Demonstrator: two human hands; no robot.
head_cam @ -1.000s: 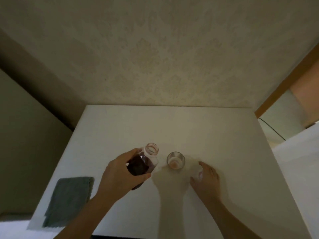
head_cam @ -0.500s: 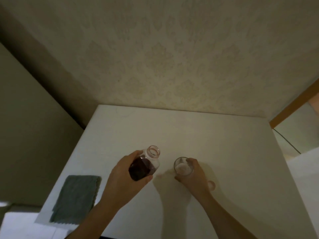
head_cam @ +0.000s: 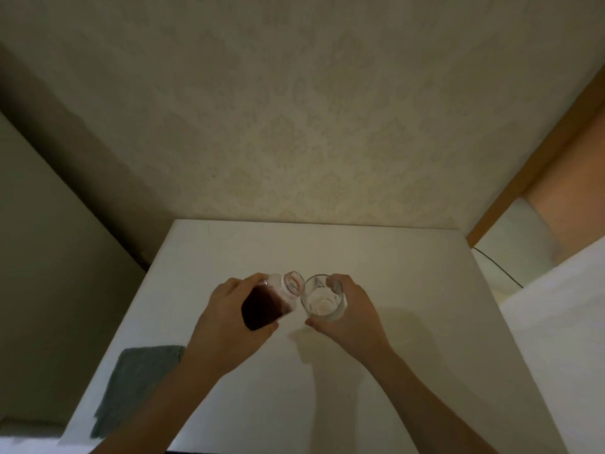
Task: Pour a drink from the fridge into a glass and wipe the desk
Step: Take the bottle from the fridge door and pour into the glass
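From where I watch, the wall (head_cam: pixel 294 126) fills the upper half of the view, pale with a faint repeated pattern. Below it the white desk (head_cam: pixel 360 257) spreads toward me, its far edge pushed against that wall. To the right I see a wooden door frame (head_cam: pixel 537 152) running diagonally, and to the left a plain darker surface that I cannot identify.

On the near left corner of the desk lies a grey cloth (head_cam: pixel 137 381), flat, with one corner reaching the desk's left edge, well apart from the drink.

My left hand (head_cam: pixel 226 326) is clamped around the bottle (head_cam: pixel 265 306), fingers over the far side and thumb on the near side. The bottle is tipped to the right, its lower part dark with a red-brown drink, its clear neck and open mouth leaning at the rim of the glass. I see no liquid crossing yet.

My right hand (head_cam: pixel 353 316) is wrapped around the glass (head_cam: pixel 322 299), fingers on the far rim side and thumb low at the front. The glass sits near the middle of the desk, just right of the bottle, upright; whether its base touches the desk I cannot tell. It looks clear and empty.
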